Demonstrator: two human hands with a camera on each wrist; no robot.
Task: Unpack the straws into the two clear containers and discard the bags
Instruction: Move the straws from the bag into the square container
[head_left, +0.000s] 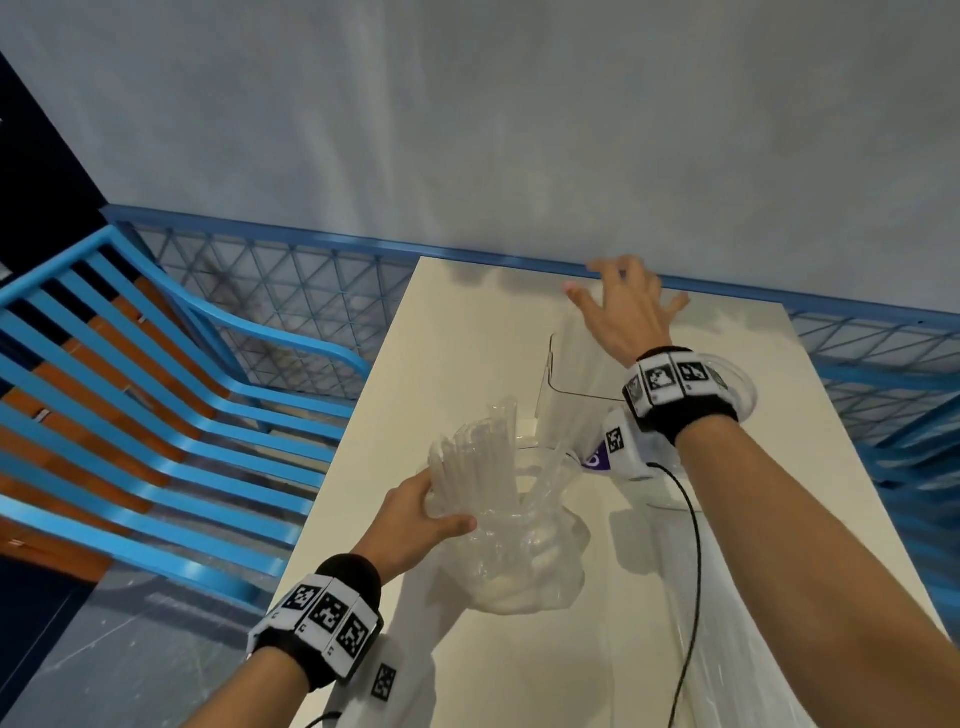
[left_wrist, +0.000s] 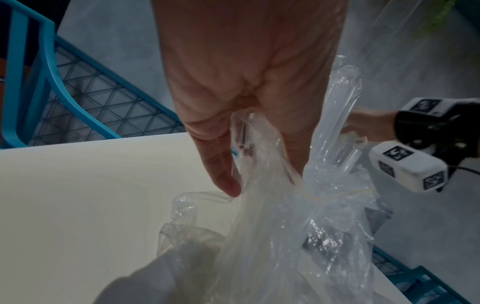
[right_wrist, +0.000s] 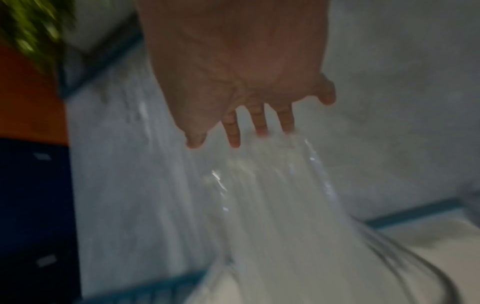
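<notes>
My left hand (head_left: 441, 506) grips a crumpled clear plastic bag (head_left: 524, 561) from the side, thumb on its front. A bundle of clear straws (head_left: 483, 452) sticks up out of the bag's mouth. In the left wrist view the left hand (left_wrist: 259, 164) pinches the bag (left_wrist: 285, 226), with the straws (left_wrist: 337, 127) to its right. Farther back, a clear container (head_left: 545, 384) holds upright straws (head_left: 571, 353). My right hand (head_left: 618, 291) hovers over them with fingers spread. In the blurred right wrist view the right hand (right_wrist: 246, 127) has straight fingertips (right_wrist: 261, 127) at the straw tops (right_wrist: 272, 185).
The white table (head_left: 467, 338) runs away from me. More clear plastic (head_left: 727, 649) stands at the near right, crossed by a black cable (head_left: 693, 545). A blue slatted chair (head_left: 156, 389) is at the left, and a blue mesh rail (head_left: 285, 291) lines the table's far side.
</notes>
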